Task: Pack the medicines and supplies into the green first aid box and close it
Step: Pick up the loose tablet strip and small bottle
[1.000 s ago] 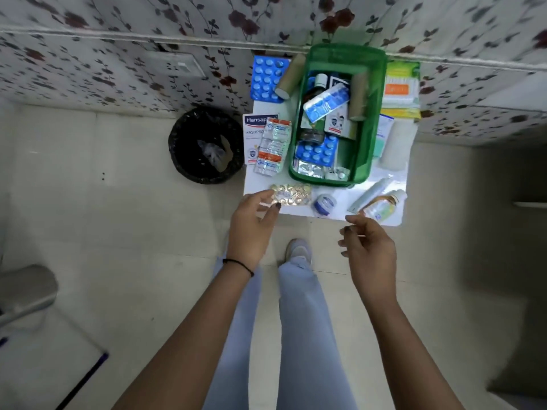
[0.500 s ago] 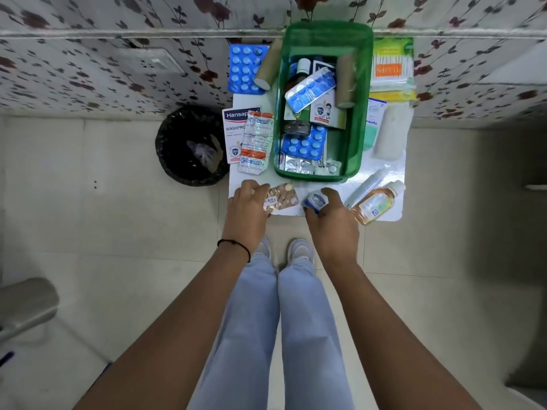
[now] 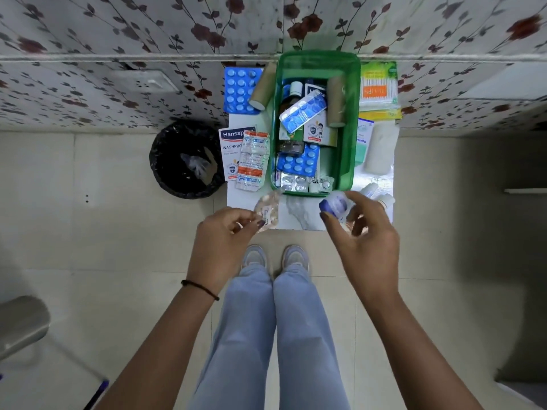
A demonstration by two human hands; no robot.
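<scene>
The green first aid box (image 3: 350, 125) stands open on a small white table (image 3: 299, 211), holding blue tablet strips, a dark bottle, a cardboard roll and small cartons. My left hand (image 3: 225, 241) pinches a clear strip of pale tablets (image 3: 268, 210), lifted just off the table's front left corner. My right hand (image 3: 364, 241) grips a small jar with a blue cap (image 3: 336, 204), raised just in front of the box's near wall. Left of the box lie a Hansaplast carton (image 3: 229, 143), foil strips (image 3: 251, 161), a blue strip (image 3: 239, 90) and a cardboard roll (image 3: 260, 90).
Right of the box lie a pack of cotton buds (image 3: 379, 90), a white bottle (image 3: 380, 149) and small bottles (image 3: 381, 198) partly behind my right hand. A black bin (image 3: 185, 161) stands on the floor at the table's left. A flowered wall rises behind. My feet (image 3: 275, 258) stand below.
Both hands closed on items at the table's front edge and lifted them: the left raised the tablet strip, the right raised the blue-capped jar toward the box.
</scene>
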